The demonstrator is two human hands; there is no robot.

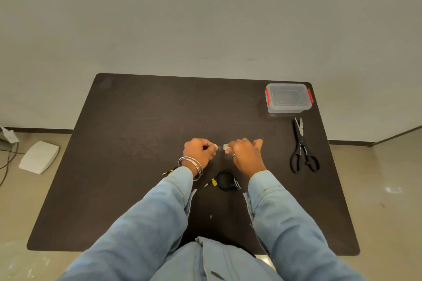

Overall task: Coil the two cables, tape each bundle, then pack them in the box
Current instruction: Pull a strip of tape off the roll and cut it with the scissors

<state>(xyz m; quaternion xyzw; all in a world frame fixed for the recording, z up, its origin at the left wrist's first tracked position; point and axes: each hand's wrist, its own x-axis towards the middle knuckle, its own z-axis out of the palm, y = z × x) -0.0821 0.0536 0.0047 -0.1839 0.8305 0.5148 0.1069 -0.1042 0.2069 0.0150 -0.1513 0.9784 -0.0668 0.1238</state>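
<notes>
Dark brown rectangular surface (137, 143), seen from the head view.

Left hand (197, 151): fingers curled, pinching one end of a short strip of clear tape (221, 148); silver bangles at the wrist.

Right hand (245, 153): fingers curled round a small pale roll of tape (226, 146), the strip stretched between the two hands, above the middle of the surface.

Coiled black cable with yellow tag (225, 180): lies on the surface just nearer the person than the hands, between the two light-blue sleeves, apart from the fingers.

Second black cable with yellow tag (169, 171): only its plug end shows, beside the left sleeve; the rest is hidden.

Clear plastic box with red clips (288, 98): far right corner, lid on, well apart from the hands.

Black-handled scissors (302, 147): right of the right hand, blades pointing toward the box.

White flat device (39, 157): on the floor, left of the surface.
</notes>
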